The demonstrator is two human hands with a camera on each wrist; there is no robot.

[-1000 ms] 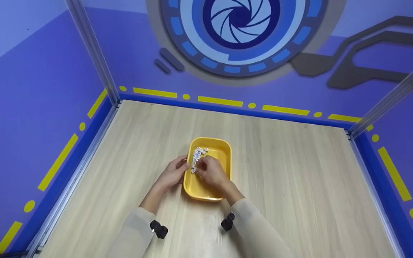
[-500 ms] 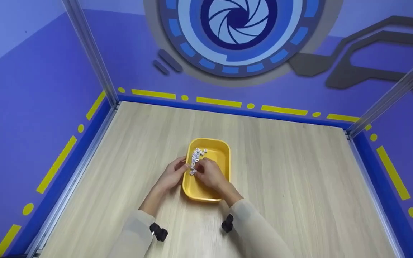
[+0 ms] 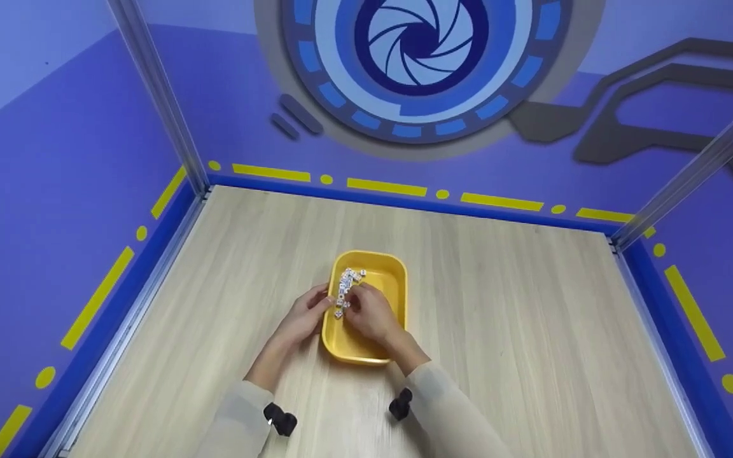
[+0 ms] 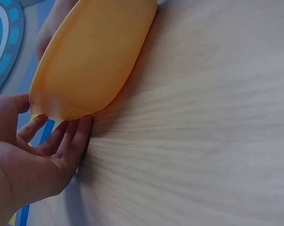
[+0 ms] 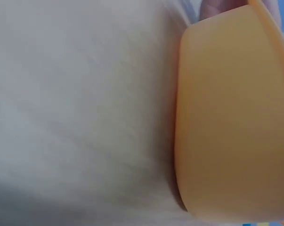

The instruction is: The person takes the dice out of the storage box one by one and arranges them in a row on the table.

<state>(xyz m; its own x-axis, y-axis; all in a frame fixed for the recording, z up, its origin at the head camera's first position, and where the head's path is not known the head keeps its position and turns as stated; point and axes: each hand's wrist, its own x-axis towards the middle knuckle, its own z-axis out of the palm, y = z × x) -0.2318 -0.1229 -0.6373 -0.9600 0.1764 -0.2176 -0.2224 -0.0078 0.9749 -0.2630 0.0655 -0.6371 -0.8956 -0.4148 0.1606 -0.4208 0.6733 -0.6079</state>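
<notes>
A yellow rectangular box (image 3: 349, 343) stands on the wooden table in the head view. Along its left inner side lie several small white cubes (image 3: 343, 286) with dark marks, too small to read. My left hand (image 3: 300, 318) holds the box's left wall. The left wrist view shows the thumb of this left hand (image 4: 38, 165) at the rim and the fingers against the lower outside. My right hand (image 3: 373, 315) is inside the box, fingers curled among the cubes. Whether it pinches a cube is hidden. Only the box's outer wall (image 5: 231, 122) fills the right wrist view's right side.
The light wooden table (image 3: 506, 318) extends around the box. Blue printed walls (image 3: 74, 159) with metal corner posts (image 3: 169, 108) enclose it at the back and sides. A black wrist camera (image 3: 280, 420) sits on the left sleeve, and another (image 3: 401, 404) on the right one.
The right fingers have shifted slightly among the cubes, and the cubes at the near end lie differently. The left hand stays on the box. The whole head view has tilted a little.
</notes>
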